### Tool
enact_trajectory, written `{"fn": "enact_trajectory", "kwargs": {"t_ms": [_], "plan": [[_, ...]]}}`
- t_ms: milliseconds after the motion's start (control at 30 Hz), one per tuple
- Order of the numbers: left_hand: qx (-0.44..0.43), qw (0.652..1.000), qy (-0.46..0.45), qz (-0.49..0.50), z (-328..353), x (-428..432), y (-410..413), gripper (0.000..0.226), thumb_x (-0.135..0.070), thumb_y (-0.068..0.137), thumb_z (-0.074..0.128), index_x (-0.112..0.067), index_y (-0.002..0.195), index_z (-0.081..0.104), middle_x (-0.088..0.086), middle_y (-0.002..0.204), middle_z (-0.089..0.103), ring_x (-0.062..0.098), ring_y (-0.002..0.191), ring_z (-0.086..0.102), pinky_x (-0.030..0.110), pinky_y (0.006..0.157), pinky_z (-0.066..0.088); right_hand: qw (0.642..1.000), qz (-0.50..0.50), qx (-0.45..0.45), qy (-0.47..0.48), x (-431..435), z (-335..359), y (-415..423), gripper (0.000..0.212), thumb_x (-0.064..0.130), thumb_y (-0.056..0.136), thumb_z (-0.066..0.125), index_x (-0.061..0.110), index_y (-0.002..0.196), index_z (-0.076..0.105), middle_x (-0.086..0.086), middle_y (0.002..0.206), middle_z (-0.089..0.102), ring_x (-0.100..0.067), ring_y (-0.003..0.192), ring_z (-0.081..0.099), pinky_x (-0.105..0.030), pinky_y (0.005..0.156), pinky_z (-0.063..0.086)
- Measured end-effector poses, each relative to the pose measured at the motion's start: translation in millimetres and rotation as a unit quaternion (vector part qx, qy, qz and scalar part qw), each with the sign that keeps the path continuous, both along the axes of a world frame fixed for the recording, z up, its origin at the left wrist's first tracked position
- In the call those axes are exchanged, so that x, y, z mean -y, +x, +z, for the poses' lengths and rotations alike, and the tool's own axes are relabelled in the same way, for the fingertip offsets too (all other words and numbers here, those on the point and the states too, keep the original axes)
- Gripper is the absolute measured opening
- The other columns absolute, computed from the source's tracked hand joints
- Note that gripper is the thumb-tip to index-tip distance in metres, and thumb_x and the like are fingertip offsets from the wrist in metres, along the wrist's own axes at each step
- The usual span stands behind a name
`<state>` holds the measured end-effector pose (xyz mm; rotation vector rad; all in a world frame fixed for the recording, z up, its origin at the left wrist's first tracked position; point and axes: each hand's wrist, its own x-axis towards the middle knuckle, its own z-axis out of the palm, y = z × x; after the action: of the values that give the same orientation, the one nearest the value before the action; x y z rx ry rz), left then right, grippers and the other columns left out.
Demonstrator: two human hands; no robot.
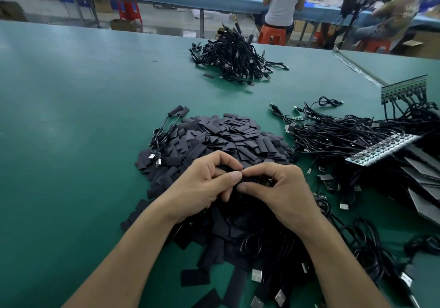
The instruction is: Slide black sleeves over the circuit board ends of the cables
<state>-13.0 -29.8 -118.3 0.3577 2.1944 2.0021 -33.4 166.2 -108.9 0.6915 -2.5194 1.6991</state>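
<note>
Both our hands are curled, fingertips meeting over the near side of the pile. The left hand (202, 186) and the right hand (283, 188) pinch one flat black sleeve (247, 179) between thumb and fingers. A small shiny part, maybe the circuit board end, shows inside the right fingers. We judge that we are in the middle of sliding this sleeve on. The next move calls for keeping the sleeve mouth open and pushing the board straight in; how deep it sits we cannot tell. On the wide green table mat (71, 117) we count one large pile of loose black sleeves (226, 136), too many to count, one tangle of thin black cables (345, 131) at the right, one smaller heap of cables (235, 55) far off, two panels of circuit boards (383, 149), and two sleeved cables (177, 111) at the pile's left edge.
</note>
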Motion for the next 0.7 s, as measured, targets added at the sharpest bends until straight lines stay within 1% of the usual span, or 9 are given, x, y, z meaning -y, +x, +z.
{"fn": "enact_trajectory", "kwargs": {"t_ms": [100,167,233,300,433,600,700], "plan": [[-0.002,0.999,-0.011,0.034,2.2,-0.6,1.5,0.010,-0.026,0.094,0.068,-0.021,0.100,0.063,-0.001,0.064,0.066,0.007,0.047,0.051,0.016,0.039,0.037,1.000,-0.012,-0.022,0.003,1.2,-0.4,0.4,0.021,0.021,0.072,0.087,0.028,0.089,0.080,0.008,0.085,0.075,-0.010,0.081,0.072,-0.027,0.075,0.056],[-0.012,0.998,0.008,0.063,4.6,-0.4,2.5,0.013,-0.018,0.089,0.075,-0.013,0.096,0.065,0.002,0.070,0.069,0.013,0.053,0.062,0.020,0.040,0.044,0.999,-0.026,-0.027,-0.015,1.6,-0.6,-0.4,0.020,0.017,0.071,0.087,0.026,0.087,0.079,0.010,0.080,0.075,-0.006,0.074,0.071,-0.020,0.069,0.054],[-0.026,0.995,0.019,0.089,6.4,0.9,2.5,0.013,-0.009,0.085,0.078,-0.009,0.092,0.067,0.005,0.073,0.071,0.018,0.056,0.067,0.023,0.043,0.050,0.998,-0.046,-0.023,-0.044,1.4,-0.1,-1.6,0.023,0.013,0.070,0.087,0.029,0.083,0.077,0.011,0.075,0.074,-0.002,0.063,0.068,-0.012,0.061,0.050],[-0.040,0.993,0.002,0.114,7.2,1.1,2.5,0.011,-0.006,0.083,0.079,-0.009,0.088,0.070,0.007,0.072,0.072,0.019,0.058,0.069,0.025,0.047,0.053,0.996,-0.057,-0.019,-0.060,0.9,0.2,-2.3,0.026,0.012,0.069,0.087,0.032,0.082,0.076,0.010,0.074,0.074,-0.002,0.058,0.066,-0.010,0.057,0.048],[-0.037,0.989,-0.024,0.143,5.0,-0.4,2.7,0.005,-0.011,0.084,0.079,-0.013,0.085,0.074,0.009,0.067,0.072,0.022,0.058,0.070,0.025,0.050,0.054,0.997,-0.060,-0.033,-0.041,-0.3,-0.3,-1.8,0.025,0.015,0.069,0.088,0.031,0.084,0.075,0.014,0.076,0.074,0.002,0.060,0.065,-0.007,0.058,0.046],[-0.026,0.990,-0.022,0.134,2.8,0.2,2.7,0.007,-0.008,0.087,0.075,-0.014,0.083,0.075,0.008,0.063,0.071,0.016,0.055,0.066,0.019,0.049,0.052,0.997,-0.062,-0.047,-0.003,-1.8,-3.9,-3.9,0.029,0.018,0.070,0.088,0.034,0.090,0.075,0.025,0.074,0.069,0.005,0.060,0.061,-0.006,0.059,0.043],[0.000,0.994,-0.007,0.112,4.0,1.6,3.2,0.010,-0.006,0.087,0.074,-0.015,0.083,0.077,0.009,0.067,0.072,0.013,0.059,0.067,0.018,0.051,0.052,0.997,-0.055,-0.044,0.006,-2.5,-6.2,-4.7,0.026,0.020,0.071,0.088,0.031,0.092,0.076,0.023,0.078,0.070,0.002,0.066,0.064,-0.009,0.063,0.045]]}}
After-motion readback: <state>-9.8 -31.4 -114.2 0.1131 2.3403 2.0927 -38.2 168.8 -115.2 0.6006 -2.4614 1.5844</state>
